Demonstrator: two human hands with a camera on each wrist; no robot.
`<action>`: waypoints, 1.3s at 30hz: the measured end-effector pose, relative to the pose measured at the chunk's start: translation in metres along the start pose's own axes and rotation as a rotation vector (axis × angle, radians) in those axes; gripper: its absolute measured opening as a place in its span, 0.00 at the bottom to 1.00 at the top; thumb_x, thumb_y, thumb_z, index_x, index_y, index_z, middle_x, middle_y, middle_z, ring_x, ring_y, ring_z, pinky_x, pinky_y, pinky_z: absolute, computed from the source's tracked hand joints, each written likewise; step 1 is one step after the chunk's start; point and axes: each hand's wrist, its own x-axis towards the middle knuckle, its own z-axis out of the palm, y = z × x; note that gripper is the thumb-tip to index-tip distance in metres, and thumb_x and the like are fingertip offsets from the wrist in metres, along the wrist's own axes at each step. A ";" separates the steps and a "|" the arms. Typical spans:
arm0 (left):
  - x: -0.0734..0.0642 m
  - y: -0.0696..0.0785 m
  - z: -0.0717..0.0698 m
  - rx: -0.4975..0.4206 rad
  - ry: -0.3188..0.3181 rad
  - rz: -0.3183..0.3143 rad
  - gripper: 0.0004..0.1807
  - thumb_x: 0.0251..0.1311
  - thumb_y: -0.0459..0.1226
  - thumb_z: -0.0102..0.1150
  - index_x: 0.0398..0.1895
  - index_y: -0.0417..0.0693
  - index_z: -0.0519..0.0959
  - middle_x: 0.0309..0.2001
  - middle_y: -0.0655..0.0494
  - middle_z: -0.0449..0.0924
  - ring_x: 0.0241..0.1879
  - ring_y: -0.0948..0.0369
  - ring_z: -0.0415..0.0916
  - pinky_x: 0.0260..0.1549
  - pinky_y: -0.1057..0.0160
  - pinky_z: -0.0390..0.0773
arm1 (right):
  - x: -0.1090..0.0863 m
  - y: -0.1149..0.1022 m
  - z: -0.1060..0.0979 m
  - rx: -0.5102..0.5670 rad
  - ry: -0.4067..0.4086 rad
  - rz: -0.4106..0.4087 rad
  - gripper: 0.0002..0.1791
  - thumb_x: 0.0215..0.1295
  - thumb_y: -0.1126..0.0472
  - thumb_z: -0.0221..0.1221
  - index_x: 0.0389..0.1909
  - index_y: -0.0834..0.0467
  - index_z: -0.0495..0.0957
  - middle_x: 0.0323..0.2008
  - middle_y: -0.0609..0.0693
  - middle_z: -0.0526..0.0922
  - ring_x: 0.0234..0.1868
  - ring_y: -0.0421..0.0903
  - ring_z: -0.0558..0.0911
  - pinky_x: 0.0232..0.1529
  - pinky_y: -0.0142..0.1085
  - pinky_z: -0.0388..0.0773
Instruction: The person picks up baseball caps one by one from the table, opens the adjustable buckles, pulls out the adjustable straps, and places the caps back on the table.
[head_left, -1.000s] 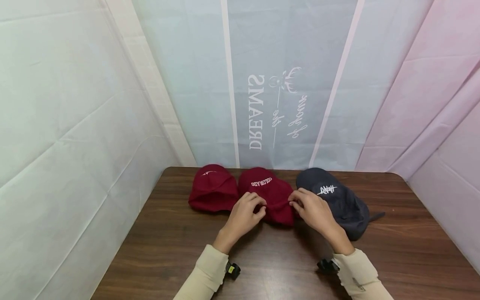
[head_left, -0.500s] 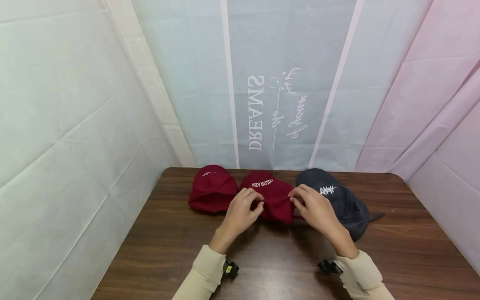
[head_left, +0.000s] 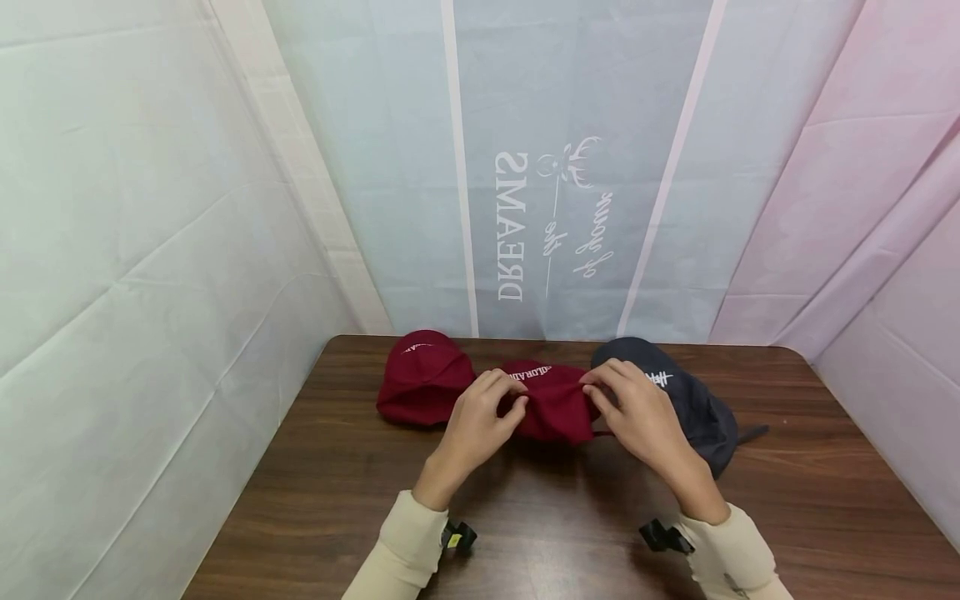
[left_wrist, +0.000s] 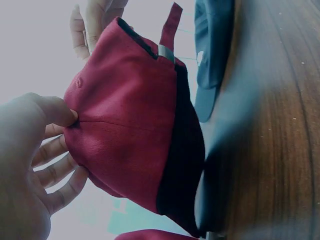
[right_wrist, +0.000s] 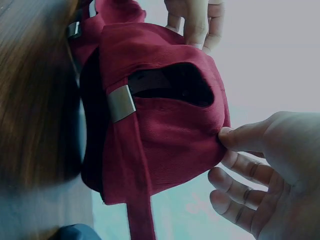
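Left hand (head_left: 480, 421) has one side of the crown of the maroon COLORADO baseball cap (head_left: 557, 407) pinched thumb-to-finger, right hand (head_left: 647, 417) has the other — remaining fingers loosely spread. Cap's toward the back of the table (head_left: 547, 525), between another maroon cap (head_left: 423, 375) and a dark cap with white lettering (head_left: 699, 412)

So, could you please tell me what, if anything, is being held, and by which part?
The middle cap; the left hand and right hand each pinch its crown.
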 end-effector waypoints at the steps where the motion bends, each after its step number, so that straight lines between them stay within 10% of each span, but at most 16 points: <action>1: 0.000 0.001 -0.001 -0.006 0.006 0.001 0.04 0.67 0.34 0.70 0.41 0.52 0.86 0.41 0.61 0.85 0.43 0.63 0.80 0.43 0.65 0.84 | 0.000 -0.001 -0.001 0.003 0.007 -0.005 0.04 0.69 0.62 0.70 0.40 0.50 0.87 0.39 0.43 0.85 0.40 0.41 0.76 0.36 0.39 0.76; 39: 0.009 0.015 -0.031 -0.189 0.107 0.045 0.07 0.68 0.32 0.68 0.47 0.49 0.85 0.45 0.57 0.84 0.38 0.62 0.77 0.34 0.62 0.83 | 0.014 -0.028 -0.032 0.240 0.119 -0.067 0.09 0.73 0.68 0.64 0.46 0.52 0.86 0.44 0.41 0.85 0.40 0.33 0.76 0.41 0.25 0.72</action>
